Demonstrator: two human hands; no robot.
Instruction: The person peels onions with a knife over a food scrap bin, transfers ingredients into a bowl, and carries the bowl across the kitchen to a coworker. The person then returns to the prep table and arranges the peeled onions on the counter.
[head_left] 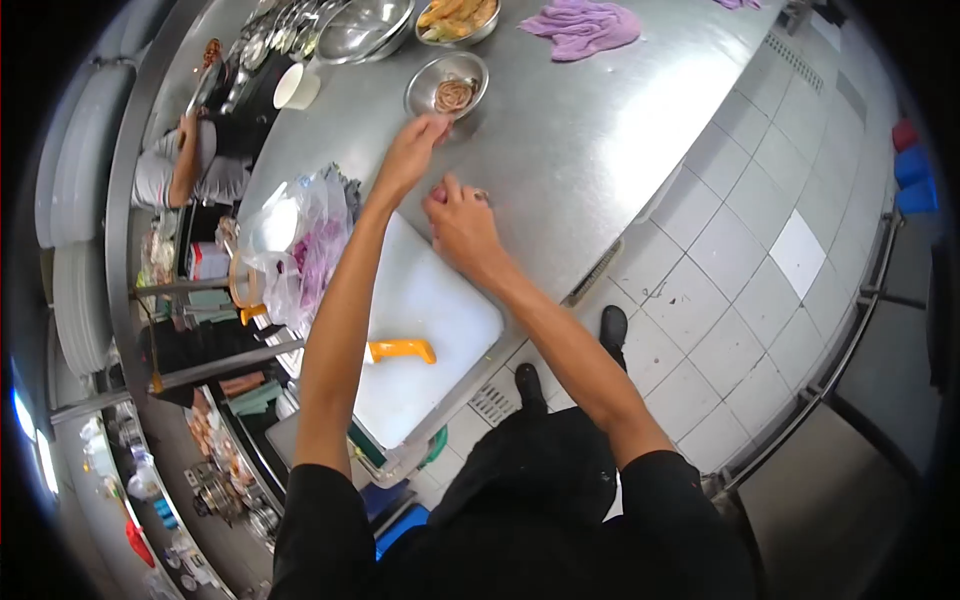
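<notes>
A small metal bowl [425, 92] holds coiled brownish-pink strips [454, 96]. My left hand [412, 152] is closed, its fingertips at the bowl's near rim; what they hold is too small to tell. Below and to the right, over the metal table [560, 150], my right hand [464, 222] is curled closed, with a small reddish bit at its fingers that I cannot identify. Under my forearms lies a white cutting board [440, 300]. An orange-handled knife [403, 349] rests on it, its blade mostly hidden by my left forearm.
Plastic bags [315, 235] with purple contents lie left of the board. Farther up are a white cup [296, 88], large metal bowls [365, 28], a bowl of yellowish food [457, 20] and a purple cloth [582, 28]. Another person's arm [185, 165] shows at left.
</notes>
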